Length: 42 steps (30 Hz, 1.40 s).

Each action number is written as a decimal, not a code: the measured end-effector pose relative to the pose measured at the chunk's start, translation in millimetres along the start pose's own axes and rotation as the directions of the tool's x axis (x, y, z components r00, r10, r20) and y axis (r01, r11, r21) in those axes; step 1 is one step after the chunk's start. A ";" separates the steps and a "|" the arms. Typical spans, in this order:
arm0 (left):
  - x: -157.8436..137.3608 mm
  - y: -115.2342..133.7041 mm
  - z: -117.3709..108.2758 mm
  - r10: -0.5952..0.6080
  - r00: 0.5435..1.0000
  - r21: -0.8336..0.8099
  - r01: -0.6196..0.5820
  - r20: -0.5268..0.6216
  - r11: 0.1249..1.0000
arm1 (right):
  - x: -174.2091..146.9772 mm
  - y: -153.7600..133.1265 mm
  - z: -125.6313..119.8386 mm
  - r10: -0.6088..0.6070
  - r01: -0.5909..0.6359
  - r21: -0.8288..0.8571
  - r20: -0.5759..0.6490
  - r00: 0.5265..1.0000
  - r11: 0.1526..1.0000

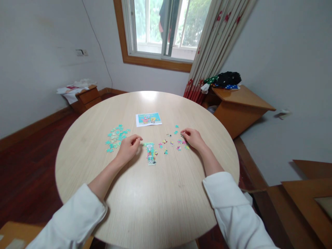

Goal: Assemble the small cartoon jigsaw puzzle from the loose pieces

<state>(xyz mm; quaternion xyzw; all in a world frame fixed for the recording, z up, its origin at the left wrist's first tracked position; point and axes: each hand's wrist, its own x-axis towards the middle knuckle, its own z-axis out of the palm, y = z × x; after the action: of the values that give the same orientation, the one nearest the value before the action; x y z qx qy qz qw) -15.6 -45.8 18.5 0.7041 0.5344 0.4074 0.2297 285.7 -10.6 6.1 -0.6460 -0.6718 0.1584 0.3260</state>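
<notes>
A partly joined jigsaw strip [150,154] with a pale blue-green cartoon figure lies in the middle of the table. Just left of its top edge is my left hand [129,148], fingers curled in and nothing visible in them. My right hand [193,138] is over the loose pieces at the right, thumb and fingertips pinched on a small puzzle piece whose picture I cannot make out. Several pink, yellow and teal puzzle pieces [165,151] are scattered between the strip and that hand. A heap of teal puzzle pieces [114,138] spreads left of my left hand, partly behind it.
Beyond the pieces lies a picture sheet [149,119] with cartoon figures. All of this is on a round, light wooden table [155,207]. A wooden cabinet [241,100] with cloths on top stands past the table at the right, beside a curtain [215,41] and a window.
</notes>
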 end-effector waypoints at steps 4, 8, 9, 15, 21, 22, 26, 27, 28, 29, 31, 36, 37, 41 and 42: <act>0.4 -1.3 0.5 -0.007 1.000 0.005 0.007 0.003 1.000 | 0.4 -0.6 1.3 0.016 -0.016 0.043 0.009 1.000 0.999; 0.4 -0.8 0.4 -0.014 1.000 0.006 0.014 0.007 1.000 | 0.7 -2.8 -0.9 0.048 -0.047 0.055 -0.027 0.998 0.997; 0.3 -0.6 0.4 -0.015 1.000 0.004 0.015 0.007 1.000 | 0.7 -3.3 -1.4 0.055 -0.054 0.051 -0.027 0.998 0.997; 0.1 -1.6 0.8 -0.023 1.000 0.002 0.023 -0.001 1.000 | 0.9 -3.4 -2.0 0.070 -0.069 0.011 -0.033 0.997 0.998; 0.4 -1.8 0.8 -0.041 0.999 0.019 0.041 -0.006 0.999 | 1.4 -1.2 -0.5 0.086 -0.086 -0.001 -0.057 0.995 0.996; 0.3 -1.3 0.6 -0.044 0.999 0.022 0.044 -0.007 0.999 | 1.7 -0.7 -0.4 0.095 -0.095 -0.004 -0.062 0.994 0.995; 0.0 0.3 0.6 -0.045 0.999 0.028 0.044 0.007 0.999 | 2.8 0.1 -0.5 0.110 -0.113 -0.042 -0.074 0.991 0.993; 0.0 0.5 0.7 -0.041 0.999 0.029 0.041 0.012 0.999 | 3.1 -0.1 -0.7 0.113 -0.117 -0.058 -0.073 0.991 0.991; 0.1 0.6 1.0 -0.038 0.999 0.031 0.038 0.017 0.999 | 3.3 -0.4 -0.9 0.117 -0.123 -0.073 -0.070 0.991 0.990; 0.2 0.5 1.2 -0.037 0.999 0.034 0.037 0.022 0.999 | 3.4 -0.8 -1.1 0.123 -0.129 -0.087 -0.068 0.990 0.988; 0.2 0.3 1.6 -0.036 0.999 0.038 0.035 0.026 0.999 | 3.4 -1.9 -1.4 0.135 -0.141 -0.109 -0.064 0.989 0.984; 0.0 -0.5 2.3 -0.031 0.999 0.040 0.030 0.024 0.999 | 2.9 -5.0 -1.9 0.158 -0.167 -0.145 -0.075 0.985 0.975; 0.0 -0.6 2.4 -0.029 0.999 0.040 0.028 0.022 0.999 | 2.7 -5.8 -2.1 0.162 -0.172 -0.154 -0.075 0.984 0.973; 0.2 -1.1 2.8 -0.024 0.999 0.037 0.023 0.022 0.999 | 1.4 -10.5 -3.9 0.169 -0.182 -0.210 -0.079 0.982 0.961; 0.3 -1.4 2.8 -0.024 0.999 0.037 0.023 0.023 0.999 | 1.0 -11.9 -4.5 0.169 -0.184 -0.226 -0.084 0.982 0.957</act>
<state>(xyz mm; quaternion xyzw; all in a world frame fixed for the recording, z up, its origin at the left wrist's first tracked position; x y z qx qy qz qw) -14.1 -44.8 16.0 0.7065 0.5474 0.3865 0.2278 279.5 -12.0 17.2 -0.7418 -0.6148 0.0863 0.2536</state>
